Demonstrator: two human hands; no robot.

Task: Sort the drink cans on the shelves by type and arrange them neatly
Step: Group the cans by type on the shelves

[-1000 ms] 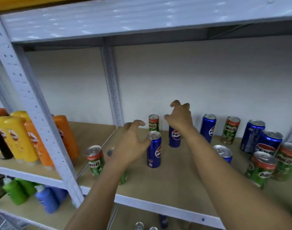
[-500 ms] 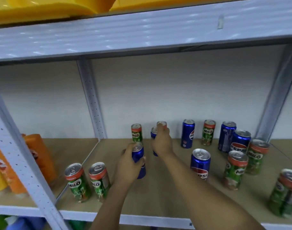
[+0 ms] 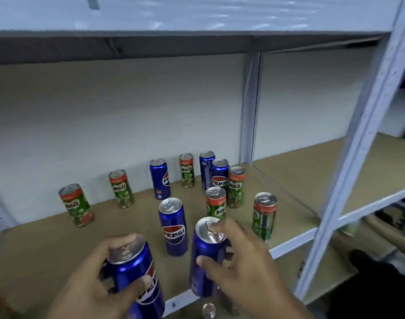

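1. Pepsi cans: six blue ones. Two are held in front of the shelf board (image 3: 289, 203), one in the left hand (image 3: 88, 286) and one in the right hand (image 3: 240, 265); four stand on the board.
2. Milo cans: six green ones, all standing on that board.
3. One more can top shows below the board's front edge, kind unclear.

"PEPSI" on the blue cans (image 3: 173, 226); "MILO" on the green cans (image 3: 76, 204)
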